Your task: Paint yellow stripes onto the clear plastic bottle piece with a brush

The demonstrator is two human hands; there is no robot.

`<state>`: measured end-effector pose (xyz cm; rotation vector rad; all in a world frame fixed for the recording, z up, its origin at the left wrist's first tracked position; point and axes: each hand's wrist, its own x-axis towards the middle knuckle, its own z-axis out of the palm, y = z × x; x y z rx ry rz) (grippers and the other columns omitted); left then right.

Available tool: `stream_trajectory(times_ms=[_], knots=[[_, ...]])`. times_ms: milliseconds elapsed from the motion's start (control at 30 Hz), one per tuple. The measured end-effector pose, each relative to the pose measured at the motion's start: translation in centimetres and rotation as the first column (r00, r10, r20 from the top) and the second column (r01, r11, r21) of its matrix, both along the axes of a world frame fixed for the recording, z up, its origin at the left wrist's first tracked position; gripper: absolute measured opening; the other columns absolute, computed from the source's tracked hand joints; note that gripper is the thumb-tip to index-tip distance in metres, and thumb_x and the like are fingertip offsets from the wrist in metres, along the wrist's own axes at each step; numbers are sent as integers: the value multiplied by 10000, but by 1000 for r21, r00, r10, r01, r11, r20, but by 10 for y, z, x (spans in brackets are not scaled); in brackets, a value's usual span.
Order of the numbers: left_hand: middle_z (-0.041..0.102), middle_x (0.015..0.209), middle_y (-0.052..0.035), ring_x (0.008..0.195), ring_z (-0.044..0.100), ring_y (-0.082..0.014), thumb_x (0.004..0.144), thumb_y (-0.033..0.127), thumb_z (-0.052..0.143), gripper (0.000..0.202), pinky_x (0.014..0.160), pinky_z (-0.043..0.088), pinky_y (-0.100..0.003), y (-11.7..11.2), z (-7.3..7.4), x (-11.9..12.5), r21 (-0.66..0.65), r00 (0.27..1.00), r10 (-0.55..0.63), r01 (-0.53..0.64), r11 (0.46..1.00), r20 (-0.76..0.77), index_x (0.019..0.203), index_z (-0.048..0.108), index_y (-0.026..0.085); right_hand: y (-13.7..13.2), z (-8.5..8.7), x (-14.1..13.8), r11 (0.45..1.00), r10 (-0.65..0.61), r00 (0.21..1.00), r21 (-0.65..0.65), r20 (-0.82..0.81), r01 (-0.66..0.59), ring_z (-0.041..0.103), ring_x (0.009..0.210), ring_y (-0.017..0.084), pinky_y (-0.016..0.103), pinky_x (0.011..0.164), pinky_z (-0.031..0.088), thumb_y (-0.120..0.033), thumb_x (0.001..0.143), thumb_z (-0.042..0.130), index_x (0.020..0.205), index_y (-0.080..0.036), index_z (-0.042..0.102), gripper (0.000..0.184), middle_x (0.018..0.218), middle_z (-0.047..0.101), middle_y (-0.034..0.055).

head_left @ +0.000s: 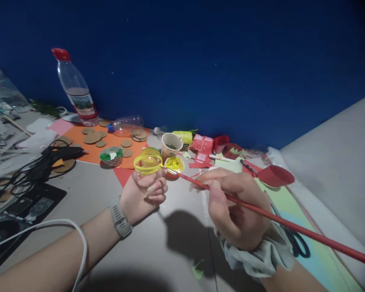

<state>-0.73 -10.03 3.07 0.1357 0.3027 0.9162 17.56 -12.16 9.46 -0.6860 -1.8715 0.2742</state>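
Note:
My left hand (140,200) is closed around a small clear plastic cup (148,169) with yellow paint around its rim, which looks like a cut-off bottle piece. A red-handled paintbrush (292,226) is pinched in my right hand (239,202), and its tip meets the right side of the yellow rim. Just behind the cup sits a small dish of yellow paint (174,164), partly hidden by my fingers and the brush. Beyond it stands a paper cup (172,142) holding dark liquid. To the left is a small container of green and white paint (111,156).
A red-capped bottle (76,89) and a clear bottle lying down (127,125) stand near the blue wall. Cardboard discs (93,138) cover orange paper. Black cables (24,162) lie left. Scissors (298,243) and a red spoon-shaped piece (276,176) lie right.

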Motion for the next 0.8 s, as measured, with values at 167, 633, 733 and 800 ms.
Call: stream_trajectory(times_ms=[167,633,733,800], knots=[[384,569,20,452,328,-39,796,59,420,130,411,290,-115,2,0,1,1,1000,5,-5,1000,-18,705,499,107,0,-1,-1,998,60,998,-20,36,-59,651,718,181,333,633,559,7,703,543,852,-221,513,274,795,654,45],[391,575,5,469,371,-57,829,94,413,228,412,311,-129,1,-1,1,-24,999,-1,2,1000,32,606,432,140,-3,-4,-2,997,-25,999,-79,-21,23,657,751,189,344,653,557,-20,743,538,865,-230,535,243,812,668,39],[388,568,11,469,374,-61,838,97,398,189,413,313,-131,1,-1,1,-21,999,5,-4,1000,35,672,482,131,-2,-1,-2,998,-22,999,-59,-32,20,660,724,189,342,632,559,-16,738,531,852,-234,524,246,781,666,39],[398,559,13,457,369,-62,852,154,405,162,420,334,-144,2,-3,1,-32,999,14,-13,999,45,736,514,124,-3,2,-5,998,39,999,-42,-12,-39,662,698,182,334,614,570,-24,741,533,860,-244,534,250,774,671,34]])
